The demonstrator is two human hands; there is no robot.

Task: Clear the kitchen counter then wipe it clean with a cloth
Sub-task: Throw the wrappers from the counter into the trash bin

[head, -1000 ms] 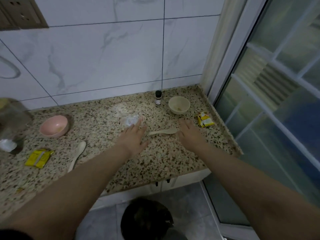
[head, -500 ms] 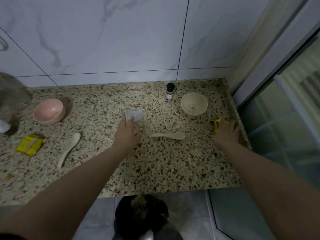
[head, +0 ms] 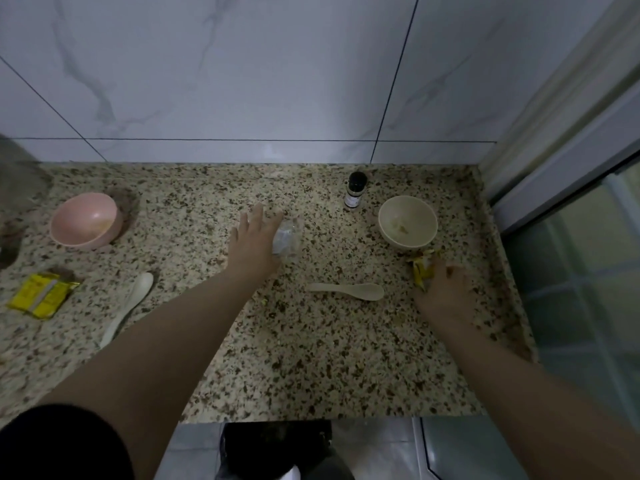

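The right hand point(head: 446, 292) has its fingers curled down over a crumpled yellow foil wrapper point(head: 421, 270), pinching it against the speckled granite counter point(head: 311, 358), just in front of the cream plastic bowl point(head: 408, 221). The left hand point(head: 254, 242) lies flatter, fingers fairly straight and a little spread, resting against the near-left side of a clear crinkled plastic wrapper point(head: 286, 237); whether the thumb has hooked under it I cannot tell from here.

Between the two hands, nearer the right, lies a cream plastic spoon point(head: 348, 291), its long axis running left to right, bowl end pointing at the right hand. Beyond the clear wrapper, toward the wall, stands a small dark bottle with a white label point(head: 355, 192).

Well off to the left of the left hand sit a pink plastic bowl point(head: 86, 220), a second cream spoon point(head: 130, 306) lying on a slant, and a flat yellow sachet point(head: 43, 299).

A dark waste bin point(head: 277, 448) stands on the floor below the counter's near edge, roughly midway between the arms, so I'd guess both wrappers need only be drawn back toward the body and dropped. No cloth is in sight, so the wiping seems some way off.
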